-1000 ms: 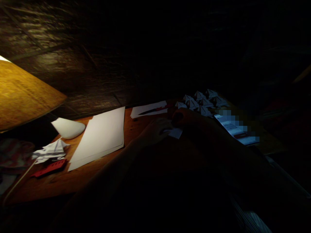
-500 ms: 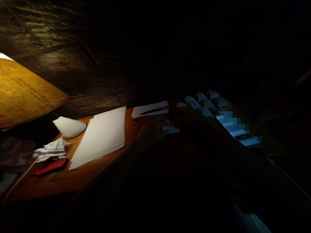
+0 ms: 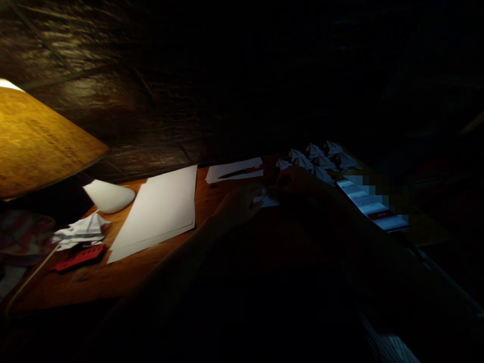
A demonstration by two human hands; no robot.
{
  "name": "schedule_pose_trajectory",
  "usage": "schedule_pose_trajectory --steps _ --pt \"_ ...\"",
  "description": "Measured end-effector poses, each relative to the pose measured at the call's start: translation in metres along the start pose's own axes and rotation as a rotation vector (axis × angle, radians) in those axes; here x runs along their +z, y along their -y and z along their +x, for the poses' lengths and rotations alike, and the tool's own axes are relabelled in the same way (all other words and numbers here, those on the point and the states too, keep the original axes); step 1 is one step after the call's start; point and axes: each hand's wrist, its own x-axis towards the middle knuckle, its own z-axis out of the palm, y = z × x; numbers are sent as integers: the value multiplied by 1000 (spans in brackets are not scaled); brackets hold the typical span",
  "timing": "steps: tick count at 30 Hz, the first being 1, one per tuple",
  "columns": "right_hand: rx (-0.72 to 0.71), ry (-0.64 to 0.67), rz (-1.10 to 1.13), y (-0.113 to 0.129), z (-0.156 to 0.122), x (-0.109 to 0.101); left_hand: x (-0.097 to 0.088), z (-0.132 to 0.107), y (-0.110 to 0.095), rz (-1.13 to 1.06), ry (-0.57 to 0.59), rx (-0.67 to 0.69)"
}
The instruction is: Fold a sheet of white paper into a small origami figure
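A small folded piece of white paper [image 3: 269,199] lies between my hands, low over the dark wooden table. My left hand [image 3: 242,202] has its fingers curled against the paper's left edge. Just beyond and to the right of the paper, my right hand [image 3: 297,180] is closed in deep shadow, and what its fingers grip is hidden. Several folded paper shapes [image 3: 324,160] with pointed tops stand in rows past my right hand. Behind the left hand, a knife [image 3: 242,173] with a red handle rests across a stack of small paper sheets [image 3: 227,165].
Large white sheets [image 3: 162,206] lie left of my left arm on the table [image 3: 75,292]. Further left are a white cone-shaped object [image 3: 109,197], a crumpled striped paper [image 3: 85,231], a red slotted tool [image 3: 79,258] and a lit lampshade [image 3: 41,141]. A lit phone [image 3: 368,204] lies right.
The view has shifted very slightly. My left fingers look a little more curled over the paper, and the picture on the phone screen has moved.
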Motion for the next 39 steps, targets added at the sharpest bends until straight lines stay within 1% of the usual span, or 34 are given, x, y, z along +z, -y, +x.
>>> schedule_pose_trajectory --steps 3,7,11,18,23,28,30,35,39 --pt "-15 -30 16 6 -1 -1 0 1 1 43 -27 -7" --pt "-53 -52 77 12 -2 -1 3 2 5 12 -6 20" --pt "-49 -42 124 13 -3 2 5 1 6 -16 11 37" --pt "-64 -27 40 10 -3 6 2 0 4 -24 30 80" --pt "-61 10 66 9 -2 6 2 -1 3 14 50 59" --pt "-145 39 93 10 -3 3 2 0 2 19 59 36" --pt "-157 70 107 11 -2 2 1 0 3 25 61 46" --pt "-126 126 122 10 -1 -1 -1 1 3 11 56 71" --pt "-160 204 175 7 -1 -4 0 1 3 3 49 75"
